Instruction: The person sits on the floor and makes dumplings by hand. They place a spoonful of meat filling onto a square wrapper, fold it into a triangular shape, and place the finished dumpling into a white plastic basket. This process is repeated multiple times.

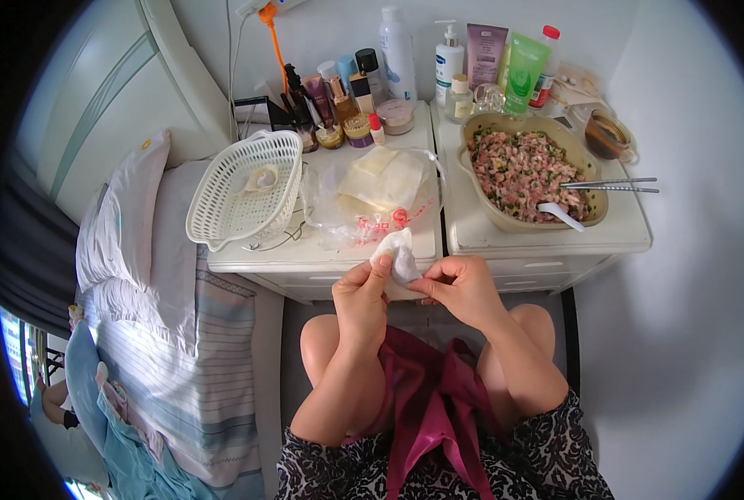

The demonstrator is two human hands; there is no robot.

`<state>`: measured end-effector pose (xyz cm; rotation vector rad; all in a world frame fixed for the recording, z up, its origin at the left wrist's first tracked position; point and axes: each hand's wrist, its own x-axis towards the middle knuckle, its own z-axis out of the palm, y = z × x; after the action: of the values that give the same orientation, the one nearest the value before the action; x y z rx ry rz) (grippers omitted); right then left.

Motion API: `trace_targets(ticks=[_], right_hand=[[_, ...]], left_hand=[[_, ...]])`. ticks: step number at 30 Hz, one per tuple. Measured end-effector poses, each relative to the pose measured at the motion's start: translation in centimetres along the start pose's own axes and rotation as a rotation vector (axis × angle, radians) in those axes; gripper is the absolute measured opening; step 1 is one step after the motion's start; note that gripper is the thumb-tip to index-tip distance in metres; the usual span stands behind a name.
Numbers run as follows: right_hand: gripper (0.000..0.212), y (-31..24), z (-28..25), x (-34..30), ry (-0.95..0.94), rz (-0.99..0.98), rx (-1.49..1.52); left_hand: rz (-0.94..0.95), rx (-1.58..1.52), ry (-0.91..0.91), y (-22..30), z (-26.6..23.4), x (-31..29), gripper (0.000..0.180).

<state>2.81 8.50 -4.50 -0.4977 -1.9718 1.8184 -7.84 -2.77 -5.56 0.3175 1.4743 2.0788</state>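
Between my two hands, just off the front edge of the white cabinets, is a partly folded wonton (402,260) with a filled bulge. My left hand (360,293) pinches its left side between thumb and fingers. Its lower right corner is gripped by the thumb and fingertips of my right hand (462,287). Square wrappers (378,185) lie stacked on a clear plastic bag beyond my hands. To the left, a folded wonton (263,179) rests in a white slotted basket (215,225). A beige bowl (477,185) of minced meat with green bits (526,167) stands right.
Metal chopsticks (622,185) and a white spoon (562,217) stick out over the bowl's right side. Behind it is a cup of dark liquid (607,135). Bottles and a green tube (524,71) line the wall. A bed (180,367) stands left; a wall (680,292) bounds the right.
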Motion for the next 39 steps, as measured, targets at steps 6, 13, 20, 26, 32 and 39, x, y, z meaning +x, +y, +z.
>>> trace_targets(ticks=[6, 13, 20, 26, 32, 39], right_hand=[[0.018, -0.9, -0.9, 0.4, 0.001, 0.049, 0.169], [0.020, -0.2, -0.4, 0.4, 0.161, 0.085, 0.488], [0.018, 0.3, 0.1, 0.4, 0.357, -0.108, 0.529], [0.018, 0.2, 0.4, 0.2, 0.258, -0.061, 0.613], [0.020, 1.1, -0.1, 0.3, 0.112, 0.072, 0.656], [0.015, 0.7, 1.0, 0.1, 0.269, -0.022, 0.756]], left_hand=[[0.005, 0.104, -0.162, 1.0, -0.1, 0.0, 0.020], [-0.497, -0.234, -0.418, 3.1, -0.1, 0.1, 0.036], [-0.366, -0.239, -0.523, 1.6, 0.0, -1.5, 0.038], [-0.072, 0.209, -0.432, 1.7, 0.0, -0.9, 0.022], [-0.092, 0.419, -0.468, 3.9, -0.2, -0.1, 0.016], [-0.141, 0.070, -0.569, 3.6, -1.1, 0.8, 0.031]])
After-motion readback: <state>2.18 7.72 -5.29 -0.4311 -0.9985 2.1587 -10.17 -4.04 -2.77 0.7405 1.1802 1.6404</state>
